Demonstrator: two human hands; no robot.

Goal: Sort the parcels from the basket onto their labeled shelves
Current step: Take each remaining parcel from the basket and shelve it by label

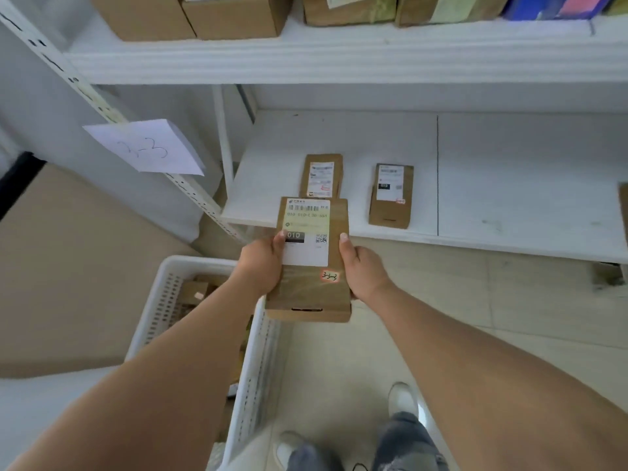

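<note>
Parcel [311, 263] in transit: a flat brown box held level in the air between basket [159, 287] and lower shelf [475, 185], its far end just over the shelf's front edge. Left hand [261, 266] grips the left side, thumb on the white shipping label; right hand [363, 270] grips the right side, thumb on top. A small sticker reading "3-3" [330, 276] sits on the box lid. A paper sign [149, 147] on the rack upright reads the same, so the destination appears correct.

Progress, as judged: two parcels [321, 176] [391, 195] already lie on this shelf, well apart from each other, and boxes [190, 15] stand on the shelf above. The held parcel is not yet set down. More brown parcels show inside the basket, count unclear, so sorting remains unfinished.
</note>
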